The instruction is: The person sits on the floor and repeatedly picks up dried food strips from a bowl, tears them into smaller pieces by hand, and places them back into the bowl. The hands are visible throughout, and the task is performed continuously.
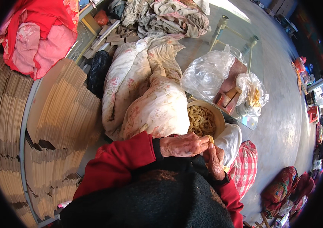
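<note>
My left hand (pixel 182 144) and my right hand (pixel 215 160) meet in front of my body, in red sleeves with dark cuffs. Between their fingertips they pinch a small yellowish piece (pixel 210 139); its material is too small to tell. Just beyond my hands, a round pale tub (pixel 220 121) contains many crumpled yellowish-brown pieces (pixel 201 120). A white cloth or bag (pixel 230 144) lies beside the tub, close to my right hand. Part of the right hand's fingers is hidden behind the piece and the left hand.
A bundled floral quilt (pixel 155 105) lies ahead. Stacked flat cardboard (pixel 61 114) fills the left side, by a black plastic bag (pixel 99 72). A glass-topped table (pixel 204 42) carries clear plastic bags (pixel 208 74) and a reddish wooden block (pixel 227 99). Red checked fabric (pixel 244 168) sits at right.
</note>
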The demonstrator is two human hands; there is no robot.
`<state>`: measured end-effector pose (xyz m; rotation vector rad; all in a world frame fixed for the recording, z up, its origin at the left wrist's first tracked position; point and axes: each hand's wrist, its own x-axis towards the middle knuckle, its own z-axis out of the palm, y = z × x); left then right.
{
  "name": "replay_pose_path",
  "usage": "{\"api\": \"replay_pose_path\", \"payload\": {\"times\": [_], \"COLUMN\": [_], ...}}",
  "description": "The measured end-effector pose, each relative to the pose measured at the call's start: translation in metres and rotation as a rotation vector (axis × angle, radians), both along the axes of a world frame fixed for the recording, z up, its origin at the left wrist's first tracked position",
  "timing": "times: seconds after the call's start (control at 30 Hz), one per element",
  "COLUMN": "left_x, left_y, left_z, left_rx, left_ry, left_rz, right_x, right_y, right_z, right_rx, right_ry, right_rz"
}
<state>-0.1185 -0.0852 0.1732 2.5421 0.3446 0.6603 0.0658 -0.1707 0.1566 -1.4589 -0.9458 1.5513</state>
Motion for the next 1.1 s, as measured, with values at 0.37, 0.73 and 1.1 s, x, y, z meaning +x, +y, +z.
{"api": "replay_pose_path", "payload": {"times": [0.37,0.73,1.1], "left_x": [-0.013,-0.009,-0.003], "left_y": [0.008,0.007,0.001], "left_z": [-0.009,-0.024,-0.021], "left_rx": [0.215,-1.457,-1.21], "left_ry": [-0.365,-0.556,-0.389], "left_rz": [0.014,0.251,0.192], "right_x": [0.0,-0.011,-0.013], "right_y": [0.008,0.013,0.01], "right_z": [-0.012,0.014,0.0], "right_rx": [0.746,0.215,0.565], "right_ry": [-0.782,-0.168,-0.25], "right_rz": [0.166,0.136,0.207]}}
